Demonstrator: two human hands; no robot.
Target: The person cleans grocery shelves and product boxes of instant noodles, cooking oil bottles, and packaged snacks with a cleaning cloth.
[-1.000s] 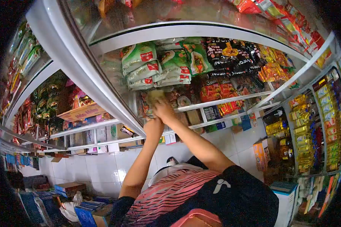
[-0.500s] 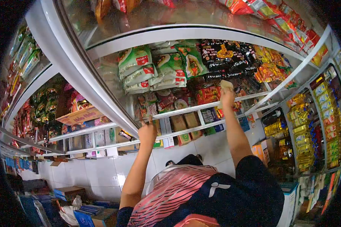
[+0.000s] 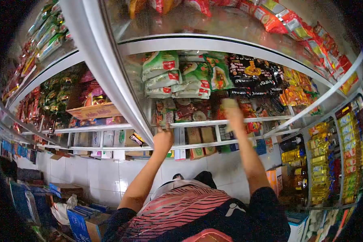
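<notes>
My right hand (image 3: 234,117) is closed round a small pale beige cloth or pad (image 3: 230,104), blurred by motion. It is over the front of the middle shelf, in front of red noodle packets (image 3: 252,126) and below black noodle packs (image 3: 256,74). My left hand (image 3: 163,139) rests at the white shelf rail (image 3: 205,122), two fingers stretched out onto it and the others curled; it holds nothing. Behind its fingertips stand dark red and brown packets (image 3: 193,109). Green-and-white noodle bags (image 3: 161,70) are stacked above them.
A white upright post (image 3: 105,60) divides the shelves left of my left hand. An upper shelf edge (image 3: 213,39) crosses above. Boxes (image 3: 197,135) fill the lower shelf. Oil bottles (image 3: 320,161) stand at the right. Cartons (image 3: 82,218) lie on the floor behind left.
My right hand has moved left along the shelf front with the beige cloth or pad. My left hand stays at the rail. The whole view has shifted, with the shelves now further right and lower.
</notes>
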